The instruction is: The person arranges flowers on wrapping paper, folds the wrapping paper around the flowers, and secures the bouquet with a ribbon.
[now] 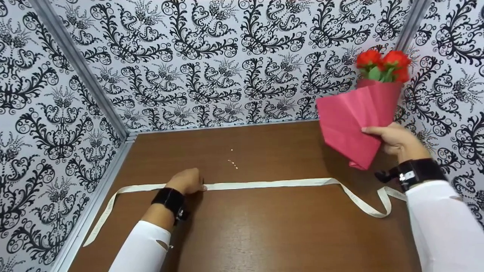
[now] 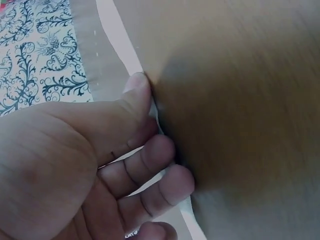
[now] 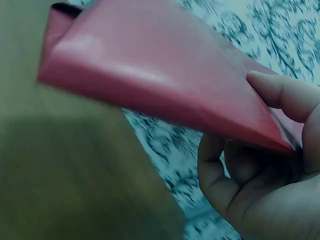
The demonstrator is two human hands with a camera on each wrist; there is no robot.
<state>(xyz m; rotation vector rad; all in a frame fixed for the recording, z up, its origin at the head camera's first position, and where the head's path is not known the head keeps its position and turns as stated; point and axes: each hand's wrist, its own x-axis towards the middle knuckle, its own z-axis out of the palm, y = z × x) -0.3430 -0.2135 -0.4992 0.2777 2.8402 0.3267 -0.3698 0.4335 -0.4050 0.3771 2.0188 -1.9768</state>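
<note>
A long white ribbon (image 1: 272,184) with faint print lies stretched across the brown table. My left hand (image 1: 188,180) pinches it left of the middle; in the left wrist view the ribbon (image 2: 120,37) runs under the thumb and behind the curled fingers. At the right, my right hand (image 1: 397,139) grips a bouquet (image 1: 355,117) of red artificial-looking roses wrapped in pinkish-red paper, held tilted above the table. The thumb lies over the front of the wrapping (image 3: 150,65) in the right wrist view, with fingers curled behind it. The flower stems are hidden inside the paper.
Walls with a black-and-white scroll pattern (image 1: 208,56) enclose the brown table (image 1: 264,234) at the back and sides. Small light specks (image 1: 232,163) lie near the table's middle. The ribbon's right end curls and passes out of sight by the right sleeve (image 1: 442,223).
</note>
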